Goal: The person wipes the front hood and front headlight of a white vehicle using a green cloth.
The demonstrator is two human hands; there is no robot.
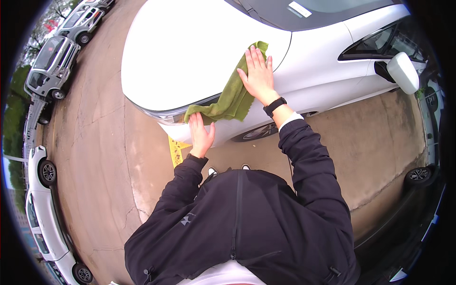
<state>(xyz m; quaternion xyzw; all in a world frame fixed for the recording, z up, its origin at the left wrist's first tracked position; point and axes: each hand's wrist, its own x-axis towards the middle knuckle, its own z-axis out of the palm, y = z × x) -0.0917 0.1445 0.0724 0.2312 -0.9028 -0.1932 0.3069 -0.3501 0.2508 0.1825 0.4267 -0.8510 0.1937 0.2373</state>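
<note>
A green cloth lies across the front corner of a white car, from the hood down over the fender and to the headlight. Flat on the cloth's upper end rests my right hand, its fingers somewhat spread and a black band on the wrist. My left hand touches the lower end beside the headlight, fingertips on the fabric and thumb apart. Between the hands the cloth hangs in loose folds over the fender. Neither hand is closed around it.
The car's side mirror juts out at the right. Below the fender shows a front wheel. Yellow marking crosses the concrete ground near my feet. A silver truck and a white vehicle stand at the left.
</note>
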